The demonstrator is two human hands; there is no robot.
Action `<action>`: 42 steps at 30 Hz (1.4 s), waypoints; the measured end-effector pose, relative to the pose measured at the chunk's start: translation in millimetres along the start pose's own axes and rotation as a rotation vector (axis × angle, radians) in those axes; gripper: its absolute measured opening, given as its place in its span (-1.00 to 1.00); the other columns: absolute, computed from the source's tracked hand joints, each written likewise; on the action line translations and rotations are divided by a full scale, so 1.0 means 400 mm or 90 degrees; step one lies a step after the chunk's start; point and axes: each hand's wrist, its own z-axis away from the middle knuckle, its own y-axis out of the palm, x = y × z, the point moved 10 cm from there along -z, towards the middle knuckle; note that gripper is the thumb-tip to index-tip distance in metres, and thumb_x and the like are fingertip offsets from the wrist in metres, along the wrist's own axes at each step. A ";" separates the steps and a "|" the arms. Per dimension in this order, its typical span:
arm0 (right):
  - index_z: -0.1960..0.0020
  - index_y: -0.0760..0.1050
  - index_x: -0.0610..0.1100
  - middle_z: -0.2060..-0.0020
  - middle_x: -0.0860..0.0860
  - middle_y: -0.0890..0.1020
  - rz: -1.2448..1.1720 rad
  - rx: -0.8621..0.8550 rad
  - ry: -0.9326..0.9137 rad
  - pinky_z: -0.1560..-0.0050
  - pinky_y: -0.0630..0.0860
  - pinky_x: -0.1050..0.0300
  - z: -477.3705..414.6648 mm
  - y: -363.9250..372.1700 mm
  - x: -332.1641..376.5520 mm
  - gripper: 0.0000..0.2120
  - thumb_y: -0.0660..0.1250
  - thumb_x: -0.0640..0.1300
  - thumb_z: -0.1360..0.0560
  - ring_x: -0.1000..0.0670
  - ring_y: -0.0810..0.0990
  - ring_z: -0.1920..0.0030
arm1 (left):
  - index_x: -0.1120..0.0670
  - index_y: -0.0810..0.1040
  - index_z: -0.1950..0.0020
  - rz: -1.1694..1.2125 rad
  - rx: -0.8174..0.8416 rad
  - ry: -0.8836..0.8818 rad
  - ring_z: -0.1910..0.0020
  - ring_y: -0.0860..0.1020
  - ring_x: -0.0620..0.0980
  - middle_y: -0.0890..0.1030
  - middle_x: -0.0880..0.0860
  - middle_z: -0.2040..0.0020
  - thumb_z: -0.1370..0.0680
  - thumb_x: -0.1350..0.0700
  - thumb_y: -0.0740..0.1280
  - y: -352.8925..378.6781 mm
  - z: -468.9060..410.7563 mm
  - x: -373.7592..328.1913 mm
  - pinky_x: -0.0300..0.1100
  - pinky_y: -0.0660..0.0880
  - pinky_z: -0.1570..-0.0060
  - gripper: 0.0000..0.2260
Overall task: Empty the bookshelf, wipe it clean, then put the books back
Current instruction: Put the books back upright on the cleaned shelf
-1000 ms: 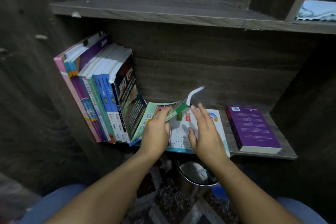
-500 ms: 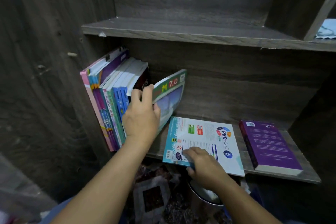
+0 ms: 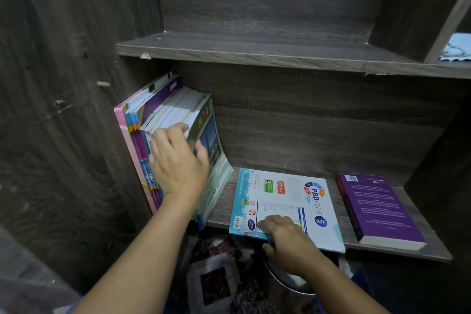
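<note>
At the left end of the dark shelf (image 3: pixel 222 213), the left hand (image 3: pixel 178 163) pinches the green book (image 3: pixel 217 169) against the upright books (image 3: pixel 163 107), hiding their spines; the right hand (image 3: pixel 288 242) pinches the workbook (image 3: pixel 285 199) at its front edge, half covering a bowl (image 3: pixel 288 282) below.

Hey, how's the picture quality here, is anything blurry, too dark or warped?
Head view: dim, the dark wood shelf swallowing detail; the wide lens bows its edges; the left hand on the green book is motion-smeared; the PBD Plus workbook held by the right hand is sharp, title readable.
</note>
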 end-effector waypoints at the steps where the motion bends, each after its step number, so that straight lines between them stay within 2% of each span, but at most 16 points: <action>1: -0.44 0.31 0.07 -0.36 0.09 0.39 0.000 -0.001 0.001 -0.34 0.32 0.09 0.000 -0.001 -0.002 -0.53 0.27 0.00 -0.55 0.00 0.33 -0.33 | 0.13 0.45 -0.11 -0.003 -0.003 0.008 0.05 0.48 0.15 0.45 0.14 0.02 -0.40 0.13 0.45 -0.004 -0.003 -0.002 -0.01 0.40 0.20 -0.66; 5: -0.43 0.31 0.07 -0.35 0.09 0.39 0.003 0.000 0.000 -0.33 0.34 0.09 -0.002 -0.003 0.002 -0.54 0.26 0.00 -0.55 0.00 0.33 -0.32 | 0.12 0.47 -0.05 -0.004 0.019 0.019 0.10 0.50 0.12 0.47 0.11 0.05 -0.43 0.13 0.43 -0.008 -0.011 -0.015 -0.01 0.39 0.20 -0.75; 8: -0.43 0.33 0.06 -0.35 0.09 0.40 0.000 -0.007 -0.008 -0.30 0.33 0.11 -0.002 -0.009 0.016 -0.54 0.27 0.00 -0.54 0.01 0.35 -0.31 | 0.15 0.46 0.00 -0.004 0.089 -0.012 0.21 0.46 0.09 0.46 0.12 0.04 -0.45 0.17 0.39 -0.015 -0.029 -0.026 -0.09 0.30 0.29 -0.82; 10: -0.43 0.34 0.06 -0.35 0.10 0.40 -0.012 -0.015 -0.014 -0.30 0.33 0.12 -0.001 -0.014 0.029 -0.54 0.28 0.00 -0.54 0.02 0.35 -0.30 | 0.15 0.44 -0.05 -0.051 0.147 -0.054 0.22 0.42 0.05 0.44 0.12 -0.03 -0.47 0.15 0.35 -0.028 -0.039 -0.031 -0.10 0.25 0.30 -0.80; 13: -0.43 0.33 0.06 -0.35 0.10 0.39 -0.017 -0.017 -0.027 -0.31 0.32 0.13 0.003 -0.021 0.063 -0.55 0.27 0.00 -0.55 0.02 0.33 -0.31 | 0.11 0.33 -0.21 -0.137 0.251 -0.066 0.08 0.52 0.13 0.39 0.13 -0.14 -0.50 0.12 0.35 -0.034 -0.027 -0.065 -0.12 0.30 0.26 -0.66; 16: -0.43 0.33 0.06 -0.38 0.09 0.36 -0.022 -0.015 -0.039 -0.34 0.30 0.13 0.012 -0.028 0.098 -0.55 0.26 0.01 -0.56 0.02 0.31 -0.34 | 0.03 0.16 -0.35 -0.193 0.361 -0.019 0.24 0.44 0.10 0.35 0.18 -0.17 -0.51 0.20 0.30 -0.003 0.010 -0.103 -0.09 0.33 0.33 -0.52; 19: -0.43 0.35 0.06 -0.40 0.08 0.36 -0.024 -0.027 -0.051 -0.36 0.29 0.12 0.017 -0.042 0.129 -0.55 0.27 0.00 -0.55 0.01 0.31 -0.36 | 0.00 -0.07 -0.55 -0.261 0.462 0.028 0.19 0.43 0.07 0.41 0.19 -0.14 -0.54 0.22 0.24 0.037 0.033 -0.107 -0.10 0.32 0.36 -0.32; 21: -0.41 0.37 0.05 -0.40 0.07 0.37 -0.029 -0.046 -0.058 -0.37 0.30 0.12 0.018 -0.060 0.150 -0.56 0.27 -0.02 -0.54 0.00 0.33 -0.36 | 0.00 -0.26 -0.57 -0.257 0.503 0.035 0.19 0.38 0.05 0.46 0.18 -0.08 -0.55 0.29 0.22 0.049 0.039 -0.110 -0.12 0.32 0.35 -0.21; 23: -0.39 0.40 0.03 -0.38 0.04 0.40 -0.035 -0.066 -0.060 -0.36 0.32 0.11 0.016 -0.086 0.167 -0.58 0.26 -0.05 -0.54 -0.02 0.35 -0.34 | -0.02 -0.35 -0.55 -0.208 0.501 0.026 0.22 0.36 0.04 0.46 0.15 0.06 -0.54 0.37 0.20 0.039 0.039 -0.118 -0.11 0.35 0.32 -0.16; 25: -0.37 0.42 -0.01 -0.35 0.03 0.42 -0.040 -0.079 -0.059 -0.33 0.35 0.08 0.015 -0.118 0.180 -0.61 0.25 -0.06 -0.55 -0.03 0.37 -0.31 | -0.02 -0.34 -0.55 -0.174 0.498 0.037 0.24 0.37 0.04 0.45 0.13 0.13 -0.54 0.38 0.20 0.020 0.038 -0.123 -0.09 0.37 0.31 -0.15; 29: -0.38 0.42 -0.04 -0.36 0.01 0.42 -0.032 -0.091 -0.064 -0.34 0.35 0.05 0.016 -0.192 0.201 -0.60 0.27 -0.09 -0.55 -0.06 0.36 -0.35 | -0.04 -0.18 -0.58 -0.174 0.556 0.087 0.07 0.48 0.13 0.51 0.18 -0.05 -0.54 0.36 0.18 -0.027 0.046 -0.119 -0.05 0.42 0.21 -0.23; 32: -0.36 0.43 -0.07 -0.34 -0.03 0.43 -0.027 -0.108 -0.056 -0.33 0.36 0.00 -0.007 -0.252 0.207 -0.62 0.26 -0.12 -0.55 -0.10 0.36 -0.36 | -0.10 -0.01 -0.58 -0.164 0.583 0.088 0.01 0.50 0.18 0.51 0.17 -0.05 -0.51 0.35 0.17 -0.087 0.027 -0.100 -0.01 0.48 0.15 -0.27; 34: -0.38 0.41 -0.05 -0.34 -0.05 0.43 -0.037 -0.119 -0.057 -0.33 0.36 0.00 -0.025 -0.286 0.223 -0.61 0.24 -0.15 -0.56 -0.10 0.36 -0.36 | -0.12 0.08 -0.57 -0.180 0.584 0.108 -0.06 0.53 0.19 0.53 0.17 -0.15 -0.51 0.31 0.17 -0.140 0.004 -0.093 -0.02 0.50 0.08 -0.31; 38: -0.50 0.24 0.00 -0.37 -0.11 0.38 -0.072 -0.124 -0.077 -0.35 0.36 0.02 -0.069 -0.345 0.289 -0.45 0.27 -0.18 -0.54 -0.12 0.36 -0.37 | -0.16 0.07 -0.56 -0.228 0.577 0.114 -0.17 0.51 0.18 0.48 0.15 -0.31 -0.51 0.24 0.22 -0.238 -0.035 -0.073 -0.12 0.45 0.02 -0.31; 42: -0.56 0.03 0.04 -0.43 -0.14 0.29 -0.113 -0.143 -0.117 -0.34 0.38 -0.05 -0.118 -0.391 0.383 -0.25 0.33 -0.21 -0.49 -0.19 0.38 -0.37 | -0.18 0.09 -0.56 -0.235 0.574 0.122 -0.10 0.54 0.15 0.47 0.15 -0.31 -0.51 0.22 0.22 -0.292 -0.042 -0.069 -0.15 0.46 0.09 -0.32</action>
